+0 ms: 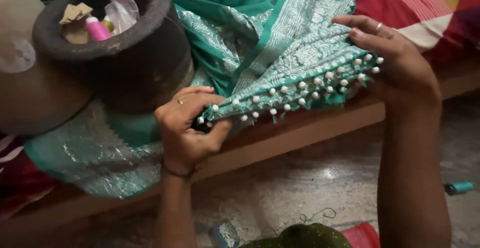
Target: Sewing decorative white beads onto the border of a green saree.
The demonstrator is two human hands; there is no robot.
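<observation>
A teal cloth (280,43) with silver woven patterns lies spread over a bed edge. Its folded border (295,95) carries a row of small white beads and is stretched between my hands. My left hand (187,128) pinches the near end of the beaded border, a ring on one finger and a bangle at the wrist. My right hand (395,63) grips the far end of the border, thumb on top, also wearing a ring.
A dark round pot (135,63) sits on the cloth at left, holding a pink thread spool (97,29), paper scraps and a plastic bag. On the stone floor lie a teal spool (459,188), a small box of white beads (225,234), loose thread and a red object (362,235).
</observation>
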